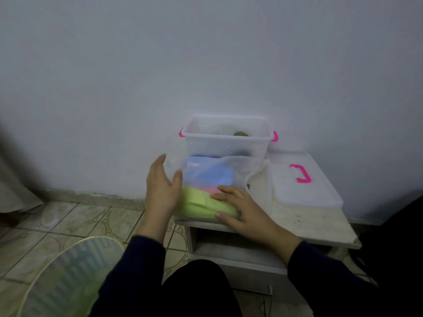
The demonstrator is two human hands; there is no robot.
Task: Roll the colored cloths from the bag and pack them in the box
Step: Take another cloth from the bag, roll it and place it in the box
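Soft, light microfibre by the look of it: green cloth (207,205) lying lowest in the centre of the frame, pink cloth (211,189) peeking out just above it, blue cloth (209,173) stacked behind, all seeming to sit in or on a thin translucent bag (256,172). Probably yielding and floppy, unlikely to slip much, nothing fragile; best taken at a folded edge or pressed flat before rolling.

Head view, centre: left hand (160,186) hovering at the stack's left side, fingers straight and spread, not visibly holding anything, somewhat blurred. Right hand (240,209) lying flat on the green cloth's right end, fingers extended and pressing, thumb against the near edge, not curled round it.

Just above the stack: clear box (225,143) with pink latches standing against the wall, something dark green already showing inside. Right of centre: lid (304,186) with pink handle resting on the small white table (309,223), well apart from both hands.
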